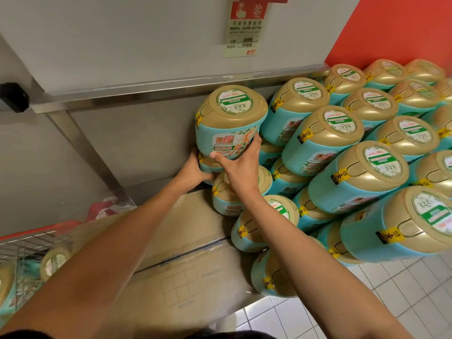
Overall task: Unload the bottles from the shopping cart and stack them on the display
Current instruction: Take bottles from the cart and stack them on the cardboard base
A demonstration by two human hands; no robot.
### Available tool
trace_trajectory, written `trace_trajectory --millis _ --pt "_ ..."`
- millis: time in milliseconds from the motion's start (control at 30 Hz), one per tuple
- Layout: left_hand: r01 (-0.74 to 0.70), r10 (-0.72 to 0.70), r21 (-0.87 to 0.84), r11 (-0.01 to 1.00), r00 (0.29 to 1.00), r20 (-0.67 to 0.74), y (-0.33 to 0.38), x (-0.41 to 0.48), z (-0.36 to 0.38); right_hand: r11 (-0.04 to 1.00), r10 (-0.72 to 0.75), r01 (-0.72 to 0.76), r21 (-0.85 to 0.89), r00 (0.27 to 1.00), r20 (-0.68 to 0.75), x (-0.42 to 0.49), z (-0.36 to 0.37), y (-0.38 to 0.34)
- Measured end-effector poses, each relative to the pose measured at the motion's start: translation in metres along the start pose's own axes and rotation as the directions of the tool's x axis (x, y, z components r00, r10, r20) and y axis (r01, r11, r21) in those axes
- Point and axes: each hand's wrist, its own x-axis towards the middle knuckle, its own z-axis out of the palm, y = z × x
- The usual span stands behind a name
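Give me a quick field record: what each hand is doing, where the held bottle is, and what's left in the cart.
right hand: grips the top bottle low on its label
left hand: at that bottle's base, left side; its grip is hidden
top bottle: gold cap towards the camera, at the display stack's left end
display stack: rows of like bottles, to the right
shopping cart: lower left, with cart bottles not yet unloaded
cardboard boxes: under the arms, left of the stack
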Motion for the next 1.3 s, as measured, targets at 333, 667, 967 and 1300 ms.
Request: trace_trajectory --millis 333,667,967,1300 --pt "-0.024 0.032 0.117 0.993 0.997 -0.069 -0.003 0.004 0.007 1.000 0.019 -0.019 -0.003 0.999 -0.038 0.001 -0.007 -0.001" --pt "-0.051 0.084 0.239 0.970 0.988 -0.133 0.001 0.002 0.019 0.997 0.045 -0.048 -0.055 0.998 -0.039 -0.004 -0.018 -0.006" --pt "-0.089 0.114 0.266 0.960 0.990 -0.078 -0.008 -0.001 0.011 0.982 0.056 -0.060 -0.177 0.998 -0.028 -0.027 -0.031 0.001" --pt "-0.092 0.129 0.298 0.950 0.986 -0.108 -0.012 -0.004 0.005 0.967 0.060 -0.060 -0.247 0.998 -0.005 -0.070 -0.048 0.005"
